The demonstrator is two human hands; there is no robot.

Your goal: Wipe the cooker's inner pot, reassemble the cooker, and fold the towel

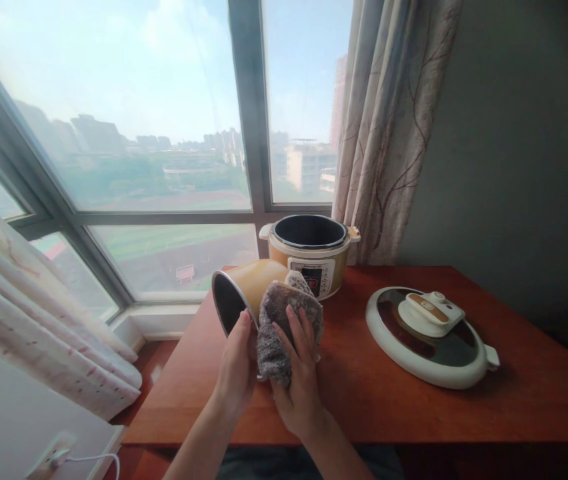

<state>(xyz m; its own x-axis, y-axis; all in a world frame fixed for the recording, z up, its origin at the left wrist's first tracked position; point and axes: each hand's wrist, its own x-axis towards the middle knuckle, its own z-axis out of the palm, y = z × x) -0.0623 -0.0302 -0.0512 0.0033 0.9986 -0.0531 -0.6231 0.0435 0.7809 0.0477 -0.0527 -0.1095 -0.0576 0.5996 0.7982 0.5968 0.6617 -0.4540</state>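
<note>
The left hand [237, 363] grips the tilted inner pot [247, 293] at its rim, over the near-left tabletop [364, 400]. The right hand [299, 373] presses a grey cloth [281, 327] against its yellow side. Best to hold the rim firm and wipe round evenly. The pot's dark mouth faces left.

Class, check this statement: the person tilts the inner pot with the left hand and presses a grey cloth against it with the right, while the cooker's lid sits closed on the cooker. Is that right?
Not quite. The head view shows the lid lying off on the table, right of the open cooker. The left hand does tilt the inner pot; the right hand presses the grey cloth.
</note>
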